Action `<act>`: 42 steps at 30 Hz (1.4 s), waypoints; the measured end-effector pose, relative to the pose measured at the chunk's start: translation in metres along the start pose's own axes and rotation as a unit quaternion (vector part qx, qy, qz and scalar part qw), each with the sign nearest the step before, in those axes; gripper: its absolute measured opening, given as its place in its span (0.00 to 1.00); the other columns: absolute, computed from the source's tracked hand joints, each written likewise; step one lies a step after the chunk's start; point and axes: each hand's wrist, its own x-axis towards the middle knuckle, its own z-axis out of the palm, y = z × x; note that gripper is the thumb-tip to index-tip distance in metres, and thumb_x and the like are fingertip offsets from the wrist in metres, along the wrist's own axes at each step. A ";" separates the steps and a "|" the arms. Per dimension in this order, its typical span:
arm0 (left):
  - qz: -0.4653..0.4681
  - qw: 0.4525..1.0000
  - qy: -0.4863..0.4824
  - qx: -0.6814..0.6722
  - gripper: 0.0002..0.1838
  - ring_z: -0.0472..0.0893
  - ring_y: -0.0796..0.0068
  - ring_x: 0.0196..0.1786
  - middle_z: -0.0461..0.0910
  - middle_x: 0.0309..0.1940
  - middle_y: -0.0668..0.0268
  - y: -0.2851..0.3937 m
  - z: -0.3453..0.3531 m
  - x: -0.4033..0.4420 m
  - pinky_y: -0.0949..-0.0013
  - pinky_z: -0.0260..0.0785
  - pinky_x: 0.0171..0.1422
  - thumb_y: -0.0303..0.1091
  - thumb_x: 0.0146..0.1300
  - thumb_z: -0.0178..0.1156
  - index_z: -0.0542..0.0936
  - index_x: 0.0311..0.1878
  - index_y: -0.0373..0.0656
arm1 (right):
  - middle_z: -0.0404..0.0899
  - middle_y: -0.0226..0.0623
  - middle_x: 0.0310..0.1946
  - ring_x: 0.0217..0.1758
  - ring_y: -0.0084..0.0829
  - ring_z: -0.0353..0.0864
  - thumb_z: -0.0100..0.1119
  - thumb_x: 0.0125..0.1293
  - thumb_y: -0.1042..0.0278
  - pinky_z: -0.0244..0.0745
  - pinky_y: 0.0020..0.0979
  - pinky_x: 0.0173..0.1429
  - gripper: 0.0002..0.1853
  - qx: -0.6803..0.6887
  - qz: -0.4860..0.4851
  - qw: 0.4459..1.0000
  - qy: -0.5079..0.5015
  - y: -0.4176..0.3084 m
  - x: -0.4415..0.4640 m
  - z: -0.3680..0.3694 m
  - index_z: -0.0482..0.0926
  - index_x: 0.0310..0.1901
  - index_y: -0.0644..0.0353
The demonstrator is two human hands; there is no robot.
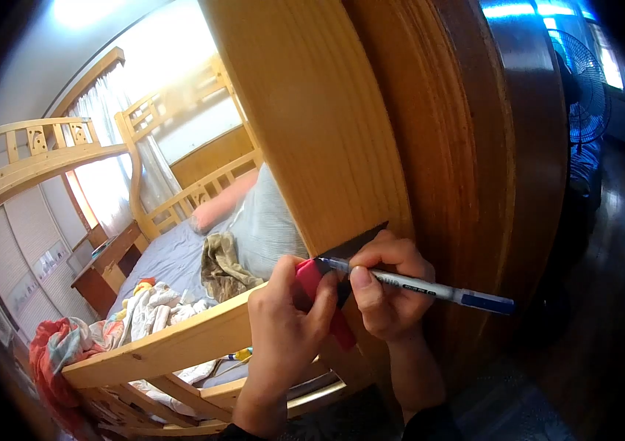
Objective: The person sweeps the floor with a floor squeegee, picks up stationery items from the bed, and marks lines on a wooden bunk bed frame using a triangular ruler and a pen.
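Red, smooth plastic piece sits pinched between thumb and fingers of the left hand, beside a grained wooden panel; the right hand pinches a slim white pen, blue at its far end, its tip near the plastic; a flat dark plate is partly hidden behind the hands; whether tip and plastic touch, I cannot tell.

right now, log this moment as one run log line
left hand: grips red tool | right hand: holds pen, tip near tool | behind: wooden post
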 end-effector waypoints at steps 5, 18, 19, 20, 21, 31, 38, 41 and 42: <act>-0.017 1.000 0.003 -0.005 0.09 0.69 0.86 0.23 0.74 0.17 0.68 0.005 -0.001 0.000 0.77 0.64 0.26 0.28 0.57 0.62 0.71 0.29 0.35 | 0.76 0.35 0.24 0.24 0.21 0.67 0.58 0.58 0.73 0.63 0.23 0.29 0.05 0.006 0.006 1.000 -0.012 -0.002 0.002 0.001 0.73 0.34 0.63; -0.001 1.000 -0.002 -0.003 0.10 0.80 0.67 0.19 0.77 0.17 0.56 -0.002 0.000 0.000 0.68 0.69 0.25 0.30 0.57 0.64 0.73 0.32 0.37 | 0.76 0.34 0.24 0.24 0.21 0.69 0.57 0.59 0.74 0.66 0.23 0.30 0.04 -0.026 0.025 0.999 -0.021 -0.010 0.005 0.003 0.73 0.33 0.63; 0.004 1.000 0.001 -0.005 0.10 0.79 0.67 0.19 0.77 0.16 0.56 -0.003 0.000 0.000 0.68 0.68 0.25 0.30 0.57 0.65 0.73 0.32 0.37 | 0.75 0.34 0.24 0.24 0.22 0.70 0.57 0.59 0.74 0.66 0.24 0.30 0.04 -0.019 0.042 0.999 -0.023 -0.011 0.006 0.003 0.73 0.33 0.64; 0.004 1.000 0.002 -0.005 0.10 0.79 0.67 0.19 0.77 0.16 0.56 -0.002 0.000 0.000 0.68 0.68 0.25 0.30 0.57 0.65 0.73 0.32 0.37 | 0.75 0.34 0.24 0.24 0.22 0.70 0.57 0.59 0.74 0.66 0.24 0.30 0.04 -0.019 0.042 0.999 -0.024 -0.012 0.006 0.002 0.73 0.33 0.64; 0.002 1.000 -0.001 -0.004 0.10 0.79 0.67 0.19 0.77 0.16 0.56 -0.001 -0.001 0.000 0.68 0.68 0.25 0.30 0.57 0.65 0.73 0.32 0.37 | 0.75 0.34 0.24 0.24 0.22 0.70 0.56 0.60 0.74 0.66 0.23 0.30 0.04 -0.026 0.037 0.999 -0.029 -0.011 0.007 0.002 0.73 0.33 0.64; 0.001 1.000 -0.002 -0.017 0.10 0.80 0.67 0.19 0.77 0.17 0.56 0.000 -0.001 0.000 0.68 0.68 0.25 0.29 0.57 0.64 0.73 0.31 0.36 | 0.77 0.38 0.26 0.27 0.30 0.78 0.58 0.61 0.70 0.72 0.27 0.33 0.06 -0.028 0.085 0.995 -0.040 -0.016 0.007 -0.001 0.75 0.35 0.63; 0.002 1.000 0.003 -0.003 0.09 0.80 0.67 0.20 0.77 0.17 0.56 0.002 0.000 0.000 0.68 0.69 0.25 0.29 0.57 0.64 0.73 0.31 0.36 | 0.77 0.39 0.27 0.27 0.30 0.78 0.59 0.62 0.70 0.72 0.27 0.33 0.06 -0.039 0.075 0.996 -0.016 -0.012 0.004 -0.002 0.75 0.36 0.63; -0.003 1.000 -0.001 0.000 0.09 0.80 0.67 0.20 0.77 0.17 0.56 0.003 -0.001 0.000 0.68 0.69 0.25 0.29 0.57 0.64 0.73 0.31 0.36 | 0.77 0.38 0.27 0.27 0.30 0.78 0.59 0.62 0.70 0.72 0.27 0.33 0.06 -0.033 0.092 0.995 -0.023 -0.013 0.004 -0.002 0.75 0.36 0.63; 0.001 1.000 -0.001 0.000 0.09 0.80 0.67 0.20 0.77 0.17 0.56 0.002 -0.001 0.000 0.68 0.69 0.25 0.29 0.57 0.64 0.73 0.32 0.36 | 0.75 0.36 0.26 0.26 0.24 0.73 0.57 0.61 0.72 0.68 0.24 0.31 0.05 -0.033 0.066 0.997 -0.029 -0.012 0.005 0.000 0.73 0.35 0.63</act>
